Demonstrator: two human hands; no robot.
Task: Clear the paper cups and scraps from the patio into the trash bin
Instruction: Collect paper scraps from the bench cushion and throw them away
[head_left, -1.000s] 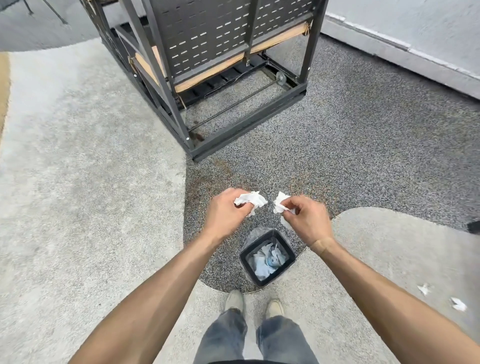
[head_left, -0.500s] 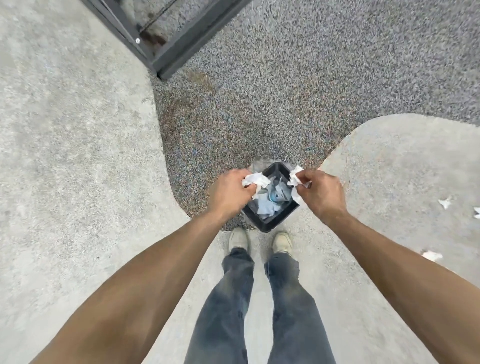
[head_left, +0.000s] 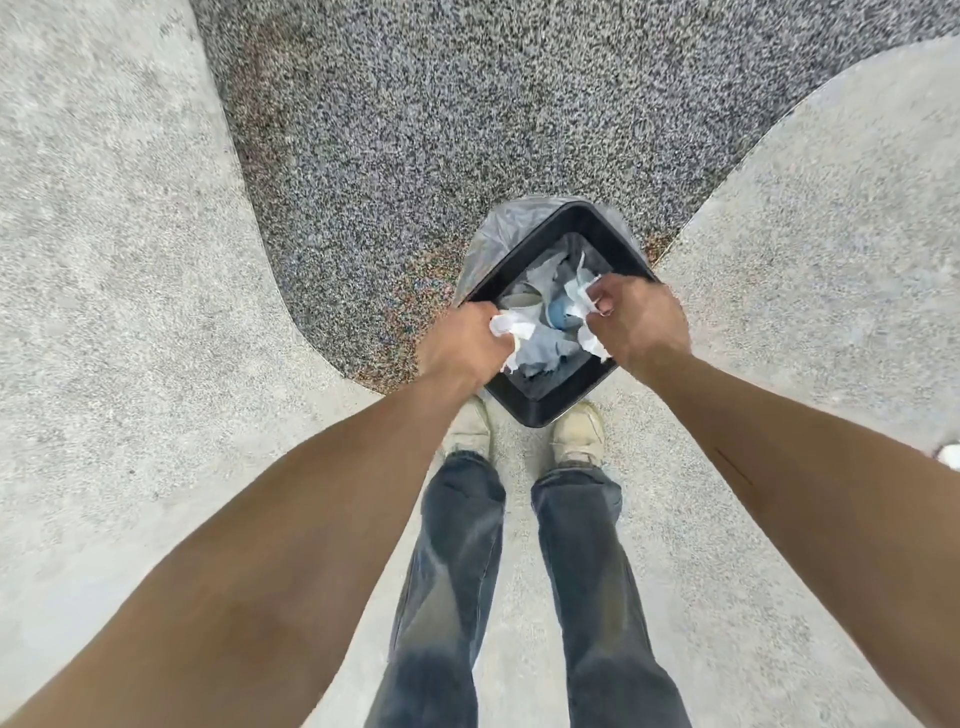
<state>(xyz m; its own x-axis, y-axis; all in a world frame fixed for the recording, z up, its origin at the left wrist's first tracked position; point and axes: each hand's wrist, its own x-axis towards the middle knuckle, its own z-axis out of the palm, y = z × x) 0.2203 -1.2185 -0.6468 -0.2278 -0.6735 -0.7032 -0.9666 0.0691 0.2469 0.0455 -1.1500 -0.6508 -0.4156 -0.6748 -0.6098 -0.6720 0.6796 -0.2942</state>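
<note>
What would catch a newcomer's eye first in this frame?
Two bare hands meet over a black trash bin at centre frame, the left hand gripping a crumpled paper scrap and the right hand gripping another scrap. The bin, lined with a grey bag, already holds paper and stands just ahead of the person's shoes.

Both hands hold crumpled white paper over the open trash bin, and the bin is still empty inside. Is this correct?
Not quite. The head view shows the left hand and right hand each gripping crumpled white paper over the trash bin, but the bin is not empty: paper scraps and cups already lie inside.
</note>
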